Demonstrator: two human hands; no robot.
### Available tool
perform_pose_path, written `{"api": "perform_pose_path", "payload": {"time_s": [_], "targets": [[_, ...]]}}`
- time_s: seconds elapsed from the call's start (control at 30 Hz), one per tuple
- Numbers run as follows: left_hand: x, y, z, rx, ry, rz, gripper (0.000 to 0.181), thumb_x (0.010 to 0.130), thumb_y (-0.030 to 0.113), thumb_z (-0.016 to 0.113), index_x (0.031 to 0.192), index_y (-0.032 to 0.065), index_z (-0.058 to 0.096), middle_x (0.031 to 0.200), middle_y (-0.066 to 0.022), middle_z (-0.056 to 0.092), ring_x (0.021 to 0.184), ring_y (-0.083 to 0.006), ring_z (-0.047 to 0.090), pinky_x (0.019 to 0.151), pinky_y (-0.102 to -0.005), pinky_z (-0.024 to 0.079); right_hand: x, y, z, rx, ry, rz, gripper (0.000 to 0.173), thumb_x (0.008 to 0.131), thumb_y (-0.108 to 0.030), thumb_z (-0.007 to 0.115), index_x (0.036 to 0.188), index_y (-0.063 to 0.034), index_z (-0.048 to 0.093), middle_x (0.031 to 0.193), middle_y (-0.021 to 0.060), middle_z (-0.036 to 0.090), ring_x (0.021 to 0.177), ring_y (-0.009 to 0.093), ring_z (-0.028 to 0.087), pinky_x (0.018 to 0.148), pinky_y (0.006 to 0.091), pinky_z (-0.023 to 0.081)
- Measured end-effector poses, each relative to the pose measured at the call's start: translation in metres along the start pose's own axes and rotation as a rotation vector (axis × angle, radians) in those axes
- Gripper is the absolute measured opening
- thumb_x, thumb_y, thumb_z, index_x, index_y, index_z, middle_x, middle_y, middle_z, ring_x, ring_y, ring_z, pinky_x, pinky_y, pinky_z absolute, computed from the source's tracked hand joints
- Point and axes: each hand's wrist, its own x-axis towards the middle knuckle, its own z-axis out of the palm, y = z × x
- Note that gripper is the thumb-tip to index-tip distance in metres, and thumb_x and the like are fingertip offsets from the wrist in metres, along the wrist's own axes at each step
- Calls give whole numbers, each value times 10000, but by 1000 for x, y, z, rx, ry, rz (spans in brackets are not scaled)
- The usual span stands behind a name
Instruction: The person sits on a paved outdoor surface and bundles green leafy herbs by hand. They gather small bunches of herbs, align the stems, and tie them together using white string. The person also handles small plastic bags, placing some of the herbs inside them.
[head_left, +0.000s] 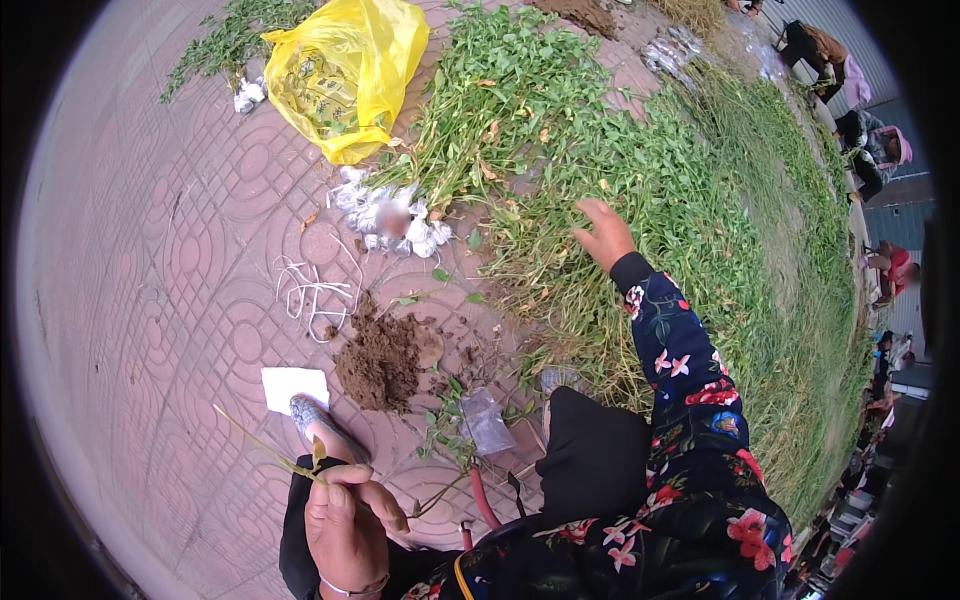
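My left hand (349, 529), with a bracelet at the wrist, pinches a thin green plant stem (285, 459) with a small leaf near the fingertips. A longer leafy stem trails from behind that hand to the right. My right hand (606, 234) reaches out with its fingers apart and nothing in them, over a wide spread of cut leafy plants (555, 150). White plastic-wrapped bundles (420, 229) lie at the stem ends of these plants. White ties (311, 292) are scattered on the paving below them. A heap of brown soil (382, 364) sits between my hands, near my foot.
A yellow plastic bag (390, 67) stands open at the top. White paper (294, 388) lies by my shoe (319, 424). A clear plastic bag (486, 421) and red-handled pruning shears or a similar tool (484, 499) are near my knees. Several people sit along the far right edge.
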Motion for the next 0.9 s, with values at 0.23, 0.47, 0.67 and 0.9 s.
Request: {"api": "perform_pose_path", "payload": {"time_s": [0.23, 0.47, 0.67, 0.9], "targets": [[-2, -19, 10, -30, -33, -43, 266, 912, 221, 365, 997, 2, 491, 639, -76, 497, 521, -147, 476, 474, -260, 429, -141, 19, 11, -9, 90, 259, 159, 726, -97, 549, 867, -69, 617, 854, 111, 589, 827, 290, 539, 736, 370, 435], [6, -41, 17, 77, -97, -156, 278, 912, 230, 377, 1006, 5, 511, 677, -53, 524, 547, -118, 484, 496, -235, 431, -103, -15, 42, 15, 41, -15, 101, 700, -93, 549, 780, -68, 606, 781, 83, 573, 802, 279, 517, 722, 371, 425], [10, -50, 21, 146, -110, -229, 298, 915, 259, 378, 1009, 9, 511, 691, -62, 536, 556, -119, 491, 512, -231, 430, -61, -39, 82, -182, -262, -120, 179, 668, -106, 570, 845, -80, 575, 942, 59, 563, 978, 258, 470, 835, 380, 373], [16, -45, 20, 168, -75, -254, 300, 917, 260, 372, 1006, 9, 509, 683, -67, 535, 550, -123, 492, 513, -228, 422, -57, -34, 100, -444, -255, -72, 289, 738, -112, 492, 1026, -95, 517, 1060, 73, 505, 1079, 277, 402, 966, 510, 224]]}}
